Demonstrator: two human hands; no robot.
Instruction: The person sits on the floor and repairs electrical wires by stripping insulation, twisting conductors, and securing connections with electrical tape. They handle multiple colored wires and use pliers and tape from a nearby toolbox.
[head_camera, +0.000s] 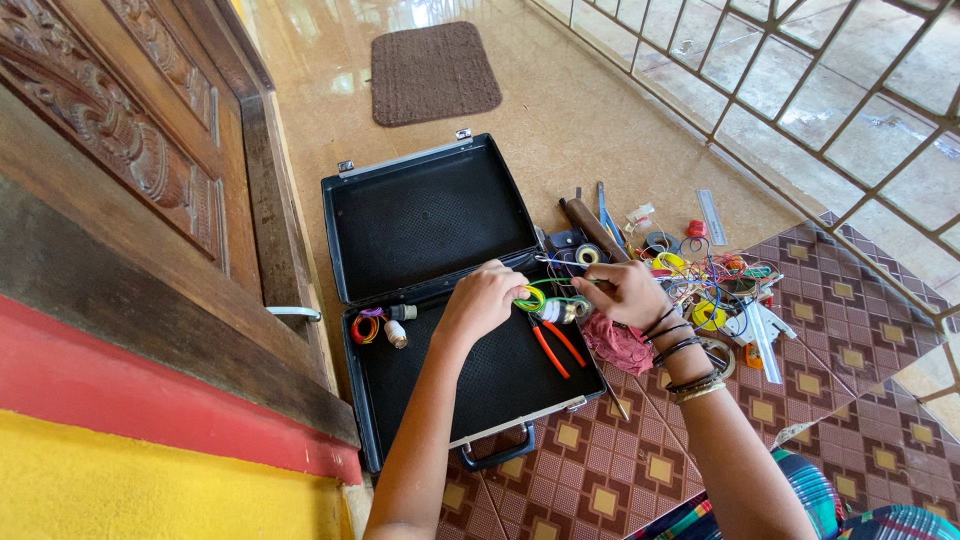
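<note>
A green-and-yellow wire coil (533, 297) is pinched between the left hand (483, 300) and right hand (622, 292), over the open black case's (430, 215) right edge, above red-handled pliers (556, 346); steady tension probably keeps loops tidy.

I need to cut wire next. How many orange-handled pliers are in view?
1. The orange-handled pliers lie in the open black case, just below the left hand and right hand. Others may be hidden in the wire pile.
</note>
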